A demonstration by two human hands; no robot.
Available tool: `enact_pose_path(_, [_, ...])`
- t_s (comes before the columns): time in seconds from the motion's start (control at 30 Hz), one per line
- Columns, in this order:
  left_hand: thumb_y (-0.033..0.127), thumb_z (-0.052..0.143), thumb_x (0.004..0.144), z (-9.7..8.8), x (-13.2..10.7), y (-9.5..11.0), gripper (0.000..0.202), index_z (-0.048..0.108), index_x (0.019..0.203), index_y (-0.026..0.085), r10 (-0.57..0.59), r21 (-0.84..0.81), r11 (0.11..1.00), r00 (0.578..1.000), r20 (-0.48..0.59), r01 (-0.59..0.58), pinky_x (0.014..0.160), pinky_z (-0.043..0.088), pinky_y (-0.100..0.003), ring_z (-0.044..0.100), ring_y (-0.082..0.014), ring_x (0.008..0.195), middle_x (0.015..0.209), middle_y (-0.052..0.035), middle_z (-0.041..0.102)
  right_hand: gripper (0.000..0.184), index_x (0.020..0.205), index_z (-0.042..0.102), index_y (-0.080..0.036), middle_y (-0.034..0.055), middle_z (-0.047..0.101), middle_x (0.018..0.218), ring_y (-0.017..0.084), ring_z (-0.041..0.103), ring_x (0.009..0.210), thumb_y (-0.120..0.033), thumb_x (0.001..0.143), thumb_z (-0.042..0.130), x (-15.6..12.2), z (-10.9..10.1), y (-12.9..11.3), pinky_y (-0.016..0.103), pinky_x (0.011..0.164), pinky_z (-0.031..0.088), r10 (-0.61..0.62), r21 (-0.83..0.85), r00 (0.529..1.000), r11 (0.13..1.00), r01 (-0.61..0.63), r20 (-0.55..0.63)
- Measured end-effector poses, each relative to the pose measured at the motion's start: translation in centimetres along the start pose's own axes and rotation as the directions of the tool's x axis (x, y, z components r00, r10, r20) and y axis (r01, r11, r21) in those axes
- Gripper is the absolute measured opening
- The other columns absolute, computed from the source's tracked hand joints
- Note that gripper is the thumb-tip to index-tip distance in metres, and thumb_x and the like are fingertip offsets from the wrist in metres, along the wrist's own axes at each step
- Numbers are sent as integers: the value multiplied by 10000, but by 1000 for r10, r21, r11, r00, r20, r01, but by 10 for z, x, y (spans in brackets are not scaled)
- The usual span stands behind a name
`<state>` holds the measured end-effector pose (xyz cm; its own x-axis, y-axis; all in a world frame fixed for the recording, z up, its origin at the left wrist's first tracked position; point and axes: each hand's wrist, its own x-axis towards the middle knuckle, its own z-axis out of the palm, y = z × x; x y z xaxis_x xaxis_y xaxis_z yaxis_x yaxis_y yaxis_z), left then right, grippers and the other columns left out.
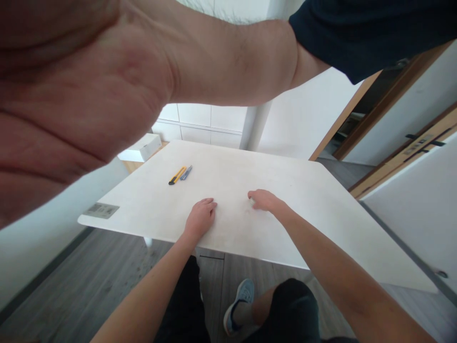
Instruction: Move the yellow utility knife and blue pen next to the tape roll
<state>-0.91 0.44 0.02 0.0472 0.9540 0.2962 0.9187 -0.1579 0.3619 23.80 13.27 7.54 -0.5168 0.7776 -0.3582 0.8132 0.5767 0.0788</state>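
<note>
Nearest to you, another person's hand (82, 100) fills the upper left, its palm side towards your camera and its fingers out of frame; the forearm runs back to a dark sleeve (360, 33) at upper right. Below are your dark-clothed knee (291, 307) and a light blue shoe (241, 302) on the grey floor (107, 267). Your left hand (201, 218) rests back-up on the white table (303, 190), near its front edge, fingers together and slightly bent; you cannot tell whether anything lies beneath them. Your right hand (263, 199), well apart from it, has its fingertips closed on a small pale thing (252, 201) at the tabletop, mostly hidden, so you cannot tell what it is. A printed label (101, 210) lies at the table's left corner. Farther off, left of your hands, a yellow-and-black cutter (177, 176) lies just beside a grey-blue cutter (186, 173). Beyond the table's left edge sits a white box (143, 146), with white panels (200, 116) behind.
</note>
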Motion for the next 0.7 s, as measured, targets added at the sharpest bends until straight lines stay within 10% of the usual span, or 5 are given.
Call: enact_pose_path(0.7, [176, 489, 946, -3, -1, 4, 326, 730, 1166, 180, -2, 10, 1000, 1000, 1, 2, 1139, 427, -397, 604, -222, 1255, 1321, -109, 676, 447, 1255, 648, -243, 130, 678, 1215, 285, 658, 1067, -225, 811, 699, -4, -4, -3, 315, 785, 464, 14, 24, 1000, 1000, -14, 3])
